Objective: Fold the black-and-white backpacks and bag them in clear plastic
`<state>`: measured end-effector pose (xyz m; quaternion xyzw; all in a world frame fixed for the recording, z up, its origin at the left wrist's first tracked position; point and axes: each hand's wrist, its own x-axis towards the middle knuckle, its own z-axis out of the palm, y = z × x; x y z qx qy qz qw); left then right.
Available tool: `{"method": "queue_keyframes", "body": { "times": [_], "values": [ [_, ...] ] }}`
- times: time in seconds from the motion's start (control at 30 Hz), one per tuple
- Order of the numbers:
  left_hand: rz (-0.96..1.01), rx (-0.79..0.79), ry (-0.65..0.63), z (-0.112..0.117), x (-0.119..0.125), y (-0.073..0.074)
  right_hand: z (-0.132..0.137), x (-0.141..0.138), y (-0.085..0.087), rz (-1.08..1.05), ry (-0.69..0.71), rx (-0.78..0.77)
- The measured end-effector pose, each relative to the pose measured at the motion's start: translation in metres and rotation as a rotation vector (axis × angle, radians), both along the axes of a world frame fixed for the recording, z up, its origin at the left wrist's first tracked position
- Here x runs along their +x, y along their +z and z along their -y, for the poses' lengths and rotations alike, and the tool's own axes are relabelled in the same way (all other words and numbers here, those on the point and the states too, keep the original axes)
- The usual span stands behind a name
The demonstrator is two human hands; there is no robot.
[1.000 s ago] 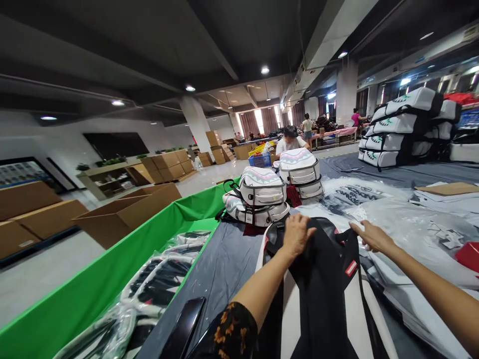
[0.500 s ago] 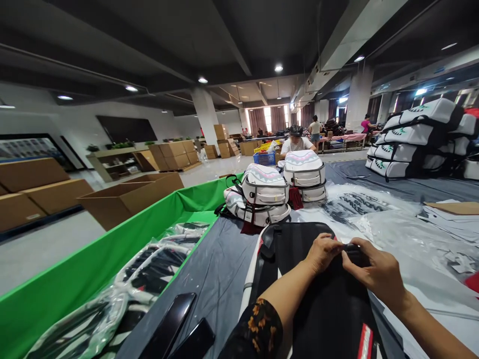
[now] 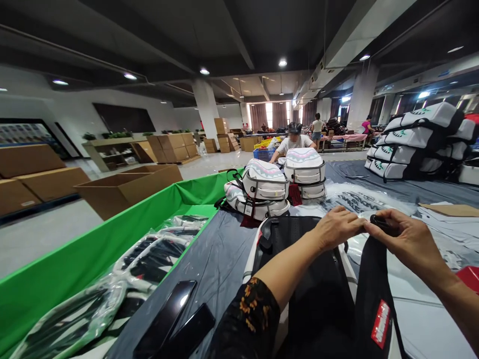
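Where the left hand [image 3: 337, 228] and the right hand [image 3: 407, 240] meet, their fingers touch above a black-and-white backpack [image 3: 299, 259] lying flat on the surface [image 3: 220, 249], which is covered by a grey sheet. The right hand pinches a small black buckle [image 3: 379, 224] between thumb and fingers, at the top of a black strap [image 3: 374, 284] that hangs down over the backpack and carries a red label [image 3: 380, 324]. Whether the left hand grips anything I cannot tell, as its fingertips are hidden against the right hand. A dark floral sleeve [image 3: 249, 319] covers the left forearm, and two flat black rectangular pieces [image 3: 164, 316] lie just beside the backpack. To the left runs a green-lined bin [image 3: 112, 234] holding plastic-wrapped black-and-white bags [image 3: 149, 257]. Ahead, two white backpacks with zigzag trim [image 3: 264, 180] sit on the surface, and beyond them a seated co-worker [image 3: 295, 144] in a white top faces the camera. Clear plastic sheeting [image 3: 359, 199] lies to the right, past which rises a stack of white-and-black bags [image 3: 415, 132].
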<state>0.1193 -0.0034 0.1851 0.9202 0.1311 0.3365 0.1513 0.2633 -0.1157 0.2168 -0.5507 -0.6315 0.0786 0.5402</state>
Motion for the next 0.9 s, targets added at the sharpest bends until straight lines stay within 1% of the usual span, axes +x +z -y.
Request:
{"method": "queue_keyframes", "body": {
  "times": [0.03, 0.07, 0.13, 0.2, 0.23, 0.3, 0.37, 0.43, 0.47, 0.5, 0.53, 0.57, 0.63, 0.67, 0.7, 0.73, 0.77, 0.8, 0.87, 0.9],
  "values": [
    [-0.038, 0.053, 0.046, -0.001, -0.003, 0.001, 0.001, 0.002, 0.002, -0.007, 0.005, -0.011],
    [-0.078, 0.050, 0.090, 0.001, -0.008, -0.002, 0.000, 0.004, 0.004, -0.018, 0.022, -0.037],
    [-0.141, -0.068, 0.178, 0.012, -0.024, -0.017, -0.006, 0.009, 0.005, -0.032, 0.101, -0.141],
    [-0.175, -0.241, 0.240, 0.034, -0.047, -0.036, -0.018, 0.011, 0.002, -0.031, 0.219, -0.247],
    [-0.171, -0.318, 0.262, 0.049, -0.060, -0.044, -0.028, 0.009, 0.000, -0.024, 0.274, -0.274],
    [-0.115, -0.465, 0.294, 0.083, -0.085, -0.055, -0.051, 0.001, -0.007, 0.008, 0.339, -0.262],
    [-0.025, -0.637, 0.265, 0.118, -0.105, -0.056, -0.080, -0.015, -0.016, 0.079, 0.370, -0.216],
    [0.051, -0.779, 0.185, 0.147, -0.119, -0.053, -0.111, -0.032, -0.027, 0.232, 0.388, -0.216],
    [0.055, -0.830, 0.154, 0.159, -0.124, -0.052, -0.126, -0.041, -0.034, 0.321, 0.394, -0.232],
    [0.013, -0.862, 0.153, 0.169, -0.128, -0.051, -0.140, -0.049, -0.041, 0.406, 0.398, -0.249],
    [-0.079, -0.879, 0.197, 0.176, -0.132, -0.050, -0.152, -0.056, -0.050, 0.480, 0.406, -0.268],
    [-0.221, -0.885, 0.261, 0.180, -0.136, -0.049, -0.162, -0.062, -0.059, 0.539, 0.418, -0.285],
    [-0.529, -0.867, 0.345, 0.182, -0.144, -0.045, -0.176, -0.070, -0.076, 0.615, 0.458, -0.302],
    [-0.626, -0.829, 0.361, 0.180, -0.148, -0.042, -0.181, -0.073, -0.083, 0.650, 0.474, -0.301],
    [-0.662, -0.764, 0.373, 0.174, -0.150, -0.037, -0.187, -0.075, -0.087, 0.682, 0.483, -0.296],
    [-0.641, -0.676, 0.404, 0.165, -0.151, -0.032, -0.193, -0.077, -0.090, 0.709, 0.491, -0.288],
    [-0.579, -0.569, 0.467, 0.153, -0.151, -0.028, -0.201, -0.080, -0.090, 0.731, 0.502, -0.280],
    [-0.499, -0.453, 0.560, 0.137, -0.151, -0.024, -0.210, -0.084, -0.089, 0.748, 0.522, -0.273],
    [-0.348, -0.272, 0.734, 0.097, -0.147, -0.024, -0.230, -0.098, -0.083, 0.768, 0.581, -0.249],
    [-0.264, -0.243, 0.798, 0.073, -0.146, -0.028, -0.240, -0.108, -0.080, 0.770, 0.615, -0.229]
  ]
}}
